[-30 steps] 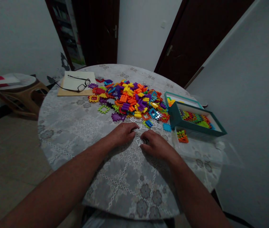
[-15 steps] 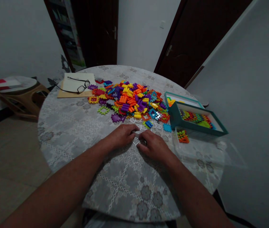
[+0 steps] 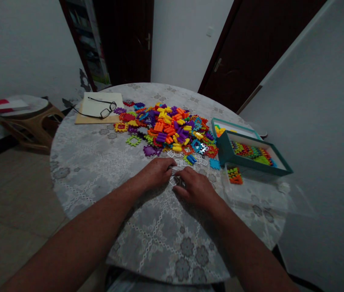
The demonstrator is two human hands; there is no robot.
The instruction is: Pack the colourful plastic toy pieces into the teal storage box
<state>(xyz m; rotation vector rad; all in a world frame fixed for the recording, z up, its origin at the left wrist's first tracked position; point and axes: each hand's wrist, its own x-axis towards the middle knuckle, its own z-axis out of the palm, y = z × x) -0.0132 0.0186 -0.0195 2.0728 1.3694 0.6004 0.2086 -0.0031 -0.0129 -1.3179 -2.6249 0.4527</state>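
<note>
Both my hands meet over the table just in front of a heap of colourful plastic building pieces (image 3: 172, 125). My left hand (image 3: 159, 171) is closed, its fingertips pinching the edge of a small white lattice piece (image 3: 173, 181). From the other side my right hand (image 3: 195, 185) curls over the same piece, index finger above and thumb lower down. The fingers cover much of the piece. Several more white lattice pieces (image 3: 201, 161) lie flat just beyond my fingers, beside a blue peg-like piece (image 3: 191, 159).
To the right stand a teal box (image 3: 252, 152) of toothed pieces, its lid (image 3: 235, 125), and a clear plastic tub (image 3: 251, 192) with a few pieces. Black glasses (image 3: 106, 112) rest on papers (image 3: 91, 97) at the far left. A stool (image 3: 35, 117) stands beyond the table edge.
My right index finger and thumb have shifted slightly left around the white lattice piece. My left hand stays almost in place. The whole view has shifted slightly.
</note>
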